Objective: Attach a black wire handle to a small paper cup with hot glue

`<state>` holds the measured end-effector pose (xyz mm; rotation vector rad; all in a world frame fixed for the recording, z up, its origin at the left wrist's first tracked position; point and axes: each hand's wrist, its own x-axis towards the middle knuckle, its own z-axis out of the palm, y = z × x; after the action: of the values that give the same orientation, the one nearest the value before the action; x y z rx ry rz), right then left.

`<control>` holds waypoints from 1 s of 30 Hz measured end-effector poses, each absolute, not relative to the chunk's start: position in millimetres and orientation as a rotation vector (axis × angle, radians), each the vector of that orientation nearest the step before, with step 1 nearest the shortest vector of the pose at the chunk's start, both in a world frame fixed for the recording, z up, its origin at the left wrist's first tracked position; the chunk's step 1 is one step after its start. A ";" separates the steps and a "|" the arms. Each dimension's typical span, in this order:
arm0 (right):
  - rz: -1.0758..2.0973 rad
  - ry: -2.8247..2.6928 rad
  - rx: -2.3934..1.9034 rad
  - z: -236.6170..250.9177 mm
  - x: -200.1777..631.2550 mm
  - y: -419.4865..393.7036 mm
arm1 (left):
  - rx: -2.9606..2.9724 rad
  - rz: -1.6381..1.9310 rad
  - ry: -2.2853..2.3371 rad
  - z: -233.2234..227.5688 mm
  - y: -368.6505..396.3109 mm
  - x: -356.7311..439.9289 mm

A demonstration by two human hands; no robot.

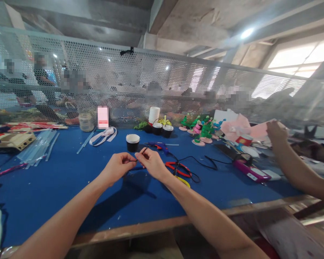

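My left hand (118,166) and my right hand (151,162) meet above the blue table (56,180), fingertips almost touching. Between them they pinch a thin dark wire (143,151) whose end sticks up from my right fingers. A small black cup with a white rim (132,142) stands just beyond my hands. A blue and red glue gun (159,146) lies behind my right hand, and red-handled scissors (179,169) with a yellow piece lie to its right beside a black cable (205,160).
Clear glue sticks (36,149) and a wooden box (14,140) lie at the left. Small black pots (162,128), green and pink craft flowers (201,129) and a magenta phone (251,172) fill the back right. Another person's arm (291,162) reaches in at right. A perforated metal screen (151,82) backs the table.
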<state>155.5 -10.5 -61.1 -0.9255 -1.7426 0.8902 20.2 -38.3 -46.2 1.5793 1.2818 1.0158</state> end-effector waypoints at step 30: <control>1.084 -1.725 -0.827 -57.5 158.4 -11.6 | 1.701 0.989 1.309 -41.4 -41.5 20.2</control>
<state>158.4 -11.6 -57.5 -0.8271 -1.7253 1.0844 20.2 -41.5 -41.4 1.7008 1.3087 0.9891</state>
